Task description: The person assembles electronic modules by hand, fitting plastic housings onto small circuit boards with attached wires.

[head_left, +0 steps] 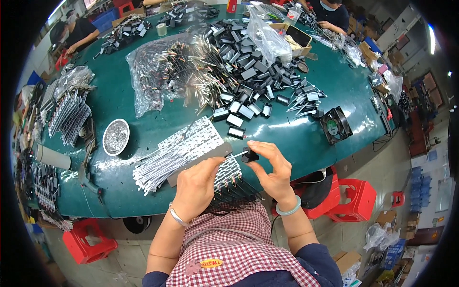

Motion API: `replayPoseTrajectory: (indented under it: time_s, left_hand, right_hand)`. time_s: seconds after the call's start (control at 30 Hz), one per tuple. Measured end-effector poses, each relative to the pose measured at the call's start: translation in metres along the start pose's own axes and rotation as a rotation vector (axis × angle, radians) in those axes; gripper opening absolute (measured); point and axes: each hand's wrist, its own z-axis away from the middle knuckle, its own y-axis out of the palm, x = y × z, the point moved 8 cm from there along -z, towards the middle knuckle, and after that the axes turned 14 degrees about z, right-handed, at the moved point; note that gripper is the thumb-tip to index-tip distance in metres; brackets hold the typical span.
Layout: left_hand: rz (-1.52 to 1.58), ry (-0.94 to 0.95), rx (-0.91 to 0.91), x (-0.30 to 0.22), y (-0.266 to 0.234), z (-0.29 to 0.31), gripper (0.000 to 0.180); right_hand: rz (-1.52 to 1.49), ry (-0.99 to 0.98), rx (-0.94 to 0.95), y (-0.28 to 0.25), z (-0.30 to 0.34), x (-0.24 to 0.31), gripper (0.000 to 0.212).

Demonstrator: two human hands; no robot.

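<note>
While the right hand point(271, 168) grips one black casing point(249, 156) over the near side of the desk point(306, 155), the left pinches what looks like one white lead point(236, 155). Judged mid-run: this piece apparently unfinished; heaped black casings point(248, 74) remain, too many to count. Tally otherwise: one cooling fan point(336, 125), one white bowl point(115, 153).

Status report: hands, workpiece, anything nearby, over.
Right hand pinching black casing. Left hand closed by grey bar. White rod between hands. Loose casings beyond.
</note>
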Motion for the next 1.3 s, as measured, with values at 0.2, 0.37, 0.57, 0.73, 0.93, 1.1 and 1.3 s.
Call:
replayPoseTrajectory:
  time_s: [0.2,0.37,0.57,0.73,0.93,1.1,1.3]
  left_hand:
    - [-0.042,-0.003,0.012,-0.001,0.0,0.0,0.016]
    - [-0.157,0.003,0.023,-0.002,-0.001,0.003,0.019]
    - [-0.341,0.041,0.051,-0.012,0.002,0.007,0.027]
    - [-0.358,0.093,0.064,-0.015,0.005,0.01,0.032]
    - [-0.328,0.08,0.086,-0.011,0.002,0.009,0.029]
    - [-0.099,-0.028,0.073,0.001,-0.006,0.006,0.017]
    - [-0.117,-0.078,0.11,0.004,-0.004,0.007,0.016]
  right_hand:
    - [0.043,-0.056,0.003,-0.004,0.0,0.004,0.045]
    - [0.196,-0.169,0.021,-0.007,-0.004,0.015,0.044]
    - [0.349,-0.224,0.073,-0.005,-0.004,0.02,0.041]
    - [0.347,-0.194,0.099,-0.004,-0.004,0.018,0.039]
    - [0.305,-0.157,0.143,-0.004,-0.003,0.012,0.039]
    - [0.115,-0.191,0.257,0.002,-0.002,0.013,0.039]
    - [0.067,-0.161,0.295,0.006,-0.001,0.013,0.041]
